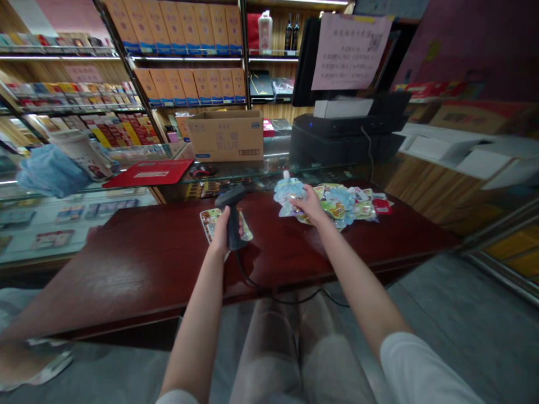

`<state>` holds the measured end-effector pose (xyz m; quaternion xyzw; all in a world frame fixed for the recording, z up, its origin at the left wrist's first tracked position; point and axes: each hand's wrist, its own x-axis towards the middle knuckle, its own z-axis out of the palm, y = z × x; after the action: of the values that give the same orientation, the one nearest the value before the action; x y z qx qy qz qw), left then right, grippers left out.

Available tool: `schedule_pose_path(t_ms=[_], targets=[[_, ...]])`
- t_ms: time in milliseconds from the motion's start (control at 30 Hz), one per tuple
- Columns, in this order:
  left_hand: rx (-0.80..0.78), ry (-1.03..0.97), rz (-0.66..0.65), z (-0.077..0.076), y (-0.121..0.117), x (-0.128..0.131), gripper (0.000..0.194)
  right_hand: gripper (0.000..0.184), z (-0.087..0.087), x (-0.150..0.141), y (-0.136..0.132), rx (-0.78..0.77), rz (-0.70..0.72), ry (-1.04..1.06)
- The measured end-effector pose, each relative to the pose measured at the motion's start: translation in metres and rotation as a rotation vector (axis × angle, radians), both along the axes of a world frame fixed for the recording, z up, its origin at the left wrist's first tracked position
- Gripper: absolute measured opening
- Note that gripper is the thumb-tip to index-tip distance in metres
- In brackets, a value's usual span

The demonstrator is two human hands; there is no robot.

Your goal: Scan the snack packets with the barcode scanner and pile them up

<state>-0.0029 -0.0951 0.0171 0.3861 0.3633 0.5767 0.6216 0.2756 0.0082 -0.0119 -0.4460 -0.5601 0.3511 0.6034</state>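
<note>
My left hand [222, 229] is wrapped round the handle of a black barcode scanner [234, 221], its head pointing up and away from me. A flat printed packet [208, 217] lies on the dark red desk beneath it. My right hand [310, 206] grips a light blue pouch with a white spout cap [288, 191] by its right side. Just right of that hand lies a pile of similar blue and colourful packets [343, 203], with a red-labelled one [381, 203] at its far end. The scanner's cable [252, 285] hangs over the front edge of the desk.
Behind the desk [138, 247] stand an open cardboard box [227, 137], a red folder [151, 172] and a white cup [78, 151] beside a blue cloth [53, 171]. A monitor with a taped paper sign [351, 50] rises at back right. At the lower left shows another person's foot [37, 365].
</note>
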Motion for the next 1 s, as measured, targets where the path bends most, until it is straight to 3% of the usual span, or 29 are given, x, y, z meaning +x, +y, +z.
schedule_pose_path(t_ms=[167,333,500,633,1000], targets=[[0.090,0.013,-0.087,0.002,0.000,0.026,0.059,0.068,0.020,0.054,-0.005,0.116,-0.093,0.030],[0.106,0.096,-0.217,0.009,0.008,0.055,0.063,0.061,0.016,0.084,-0.003,0.161,-0.278,0.026],[0.101,0.159,-0.366,0.002,0.009,0.073,0.063,0.061,-0.003,0.086,-0.006,0.169,-0.360,0.050],[0.081,0.160,-0.406,-0.005,0.003,0.075,0.062,0.058,-0.014,0.084,-0.012,0.178,-0.422,0.031],[0.117,0.092,-0.396,-0.005,-0.003,0.071,0.064,0.067,-0.014,0.080,-0.018,0.189,-0.486,-0.060]])
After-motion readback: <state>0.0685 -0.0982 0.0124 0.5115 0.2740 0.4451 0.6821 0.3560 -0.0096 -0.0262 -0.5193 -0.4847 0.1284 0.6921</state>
